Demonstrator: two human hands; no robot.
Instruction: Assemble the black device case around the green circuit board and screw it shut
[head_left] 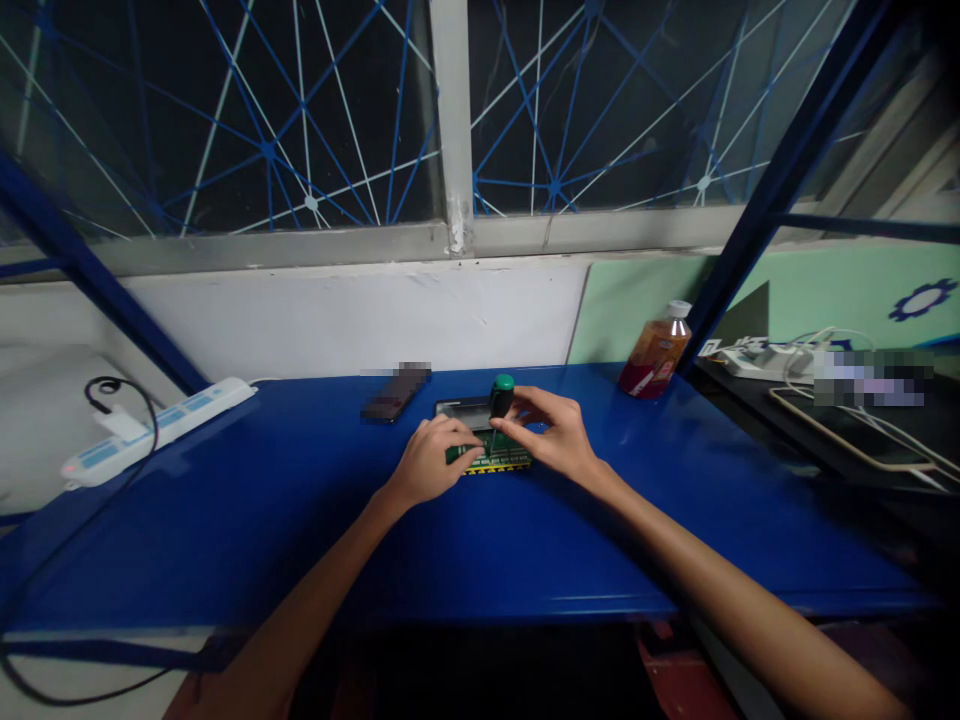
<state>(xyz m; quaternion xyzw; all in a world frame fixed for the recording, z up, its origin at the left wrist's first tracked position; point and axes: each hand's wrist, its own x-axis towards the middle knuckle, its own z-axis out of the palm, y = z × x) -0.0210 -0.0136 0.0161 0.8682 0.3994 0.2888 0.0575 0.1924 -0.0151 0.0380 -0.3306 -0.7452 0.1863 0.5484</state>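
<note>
Upright in my right hand (553,432) is a screwdriver (502,397) with a black handle and a green cap. Its thin shaft points down at a small green, board-like piece (499,457) with rows of small parts and a yellow, notched front edge. My left hand (433,457) rests at the left end of this piece, its fingers bent and closed on it. A dark green rounded part (455,454) shows beneath those fingers. Directly behind lies a flat black-framed rectangle (459,411) with a grey surface, partly hidden by both hands.
On the blue table (300,540), a dark phone (395,393) lies towards the back. A drink bottle (655,352) stands at the back right. At the left is a white power strip (161,430) with a black cable. More cables (832,400) lie on a dark surface beyond the right side.
</note>
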